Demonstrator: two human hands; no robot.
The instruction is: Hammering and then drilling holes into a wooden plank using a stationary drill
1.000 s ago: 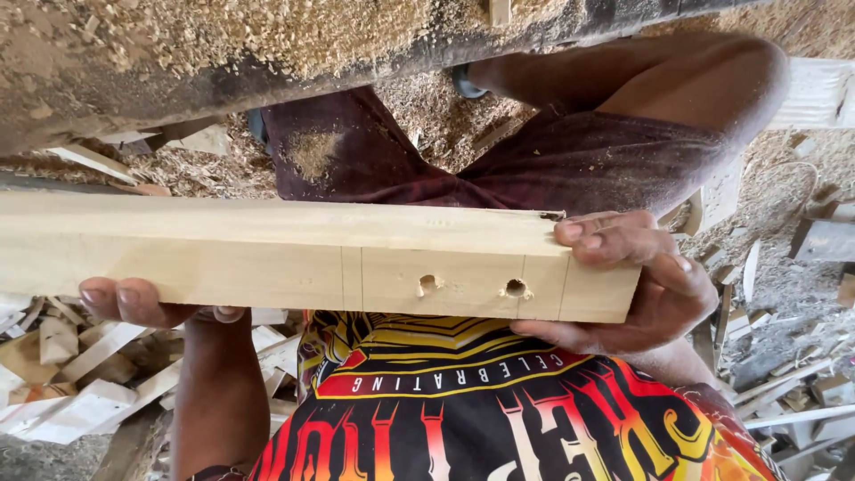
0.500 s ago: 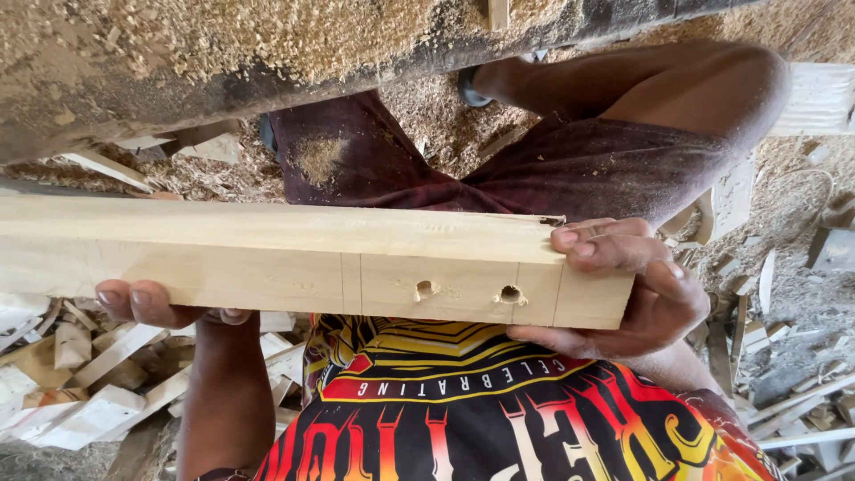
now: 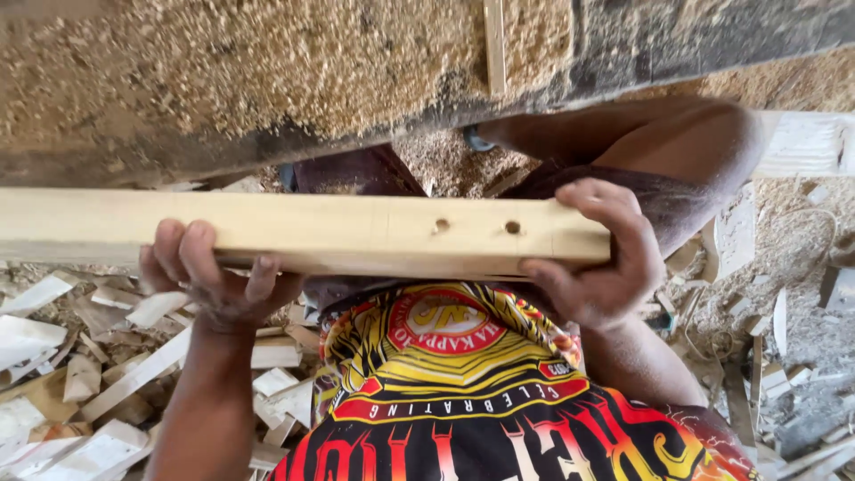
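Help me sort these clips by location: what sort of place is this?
Most likely a rough woodworking spot or carpentry yard. Both hands, left and right, hold a squared timber piece with two drilled holes; sawdust coats the surface above, and wood offcuts litter the ground.

left hand and right hand clenched, palms up.

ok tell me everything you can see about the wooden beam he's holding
The wooden beam is a long, pale, squared length of planed timber, held roughly level across the view and running out of frame at the left. Two small round holes sit near its right end, with faint pencil lines across the face. The left hand grips it from below, and the right hand wraps around its right end.
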